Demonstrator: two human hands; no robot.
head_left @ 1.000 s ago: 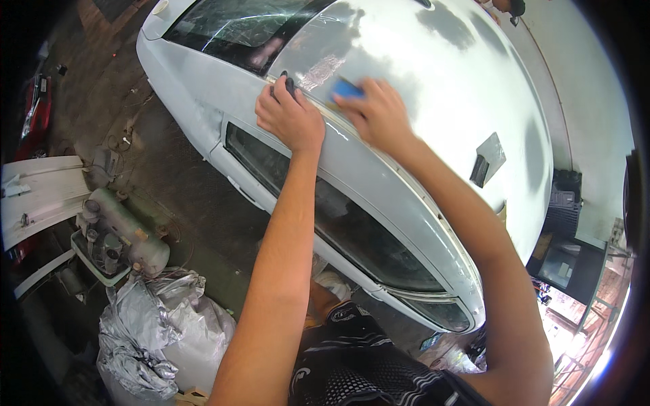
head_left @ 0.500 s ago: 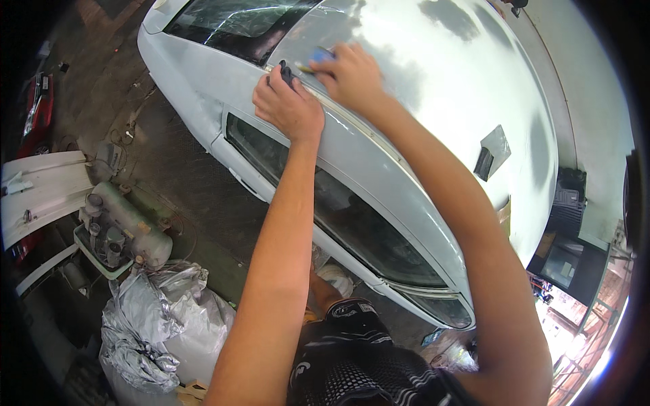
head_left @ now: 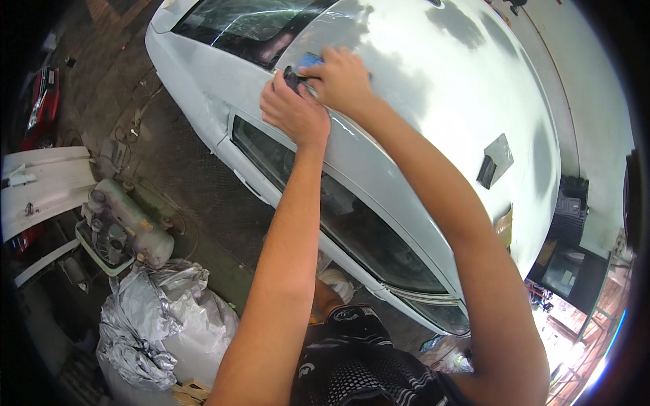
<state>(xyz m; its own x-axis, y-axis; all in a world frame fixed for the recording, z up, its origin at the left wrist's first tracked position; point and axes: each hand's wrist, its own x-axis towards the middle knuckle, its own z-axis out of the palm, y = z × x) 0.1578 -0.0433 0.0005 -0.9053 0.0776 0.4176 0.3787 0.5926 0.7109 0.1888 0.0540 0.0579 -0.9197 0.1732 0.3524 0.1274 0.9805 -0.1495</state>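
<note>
The car's pale grey roof (head_left: pixel 433 88) lies before me, with lighter and darker patches on it. My left hand (head_left: pixel 294 111) is closed around a dark, bent strip-like piece (head_left: pixel 292 78) at the roof's side edge, by the rear glass corner. It looks like rubber trim, though fingers hide most of it. Just to its right, my right hand (head_left: pixel 342 81) grips a blue flat pad (head_left: pixel 311 61) against the roof beside the edge channel. The pad's far side is hidden under the fingers. Both hands nearly touch.
A grey sheet with a black strip (head_left: pixel 496 161) lies on the roof. Side windows (head_left: pixel 365 227) run below the roof edge. Left of me stand a compressor tank (head_left: pixel 139 223), crumpled silver sheeting (head_left: pixel 156 318) and a white body panel (head_left: pixel 47 179). Black crates (head_left: pixel 572 203) stand at right.
My right hand has come back slightly toward the left hand, with the blue pad shifting left and down. The left hand keeps its hold. The view has shifted slightly.
</note>
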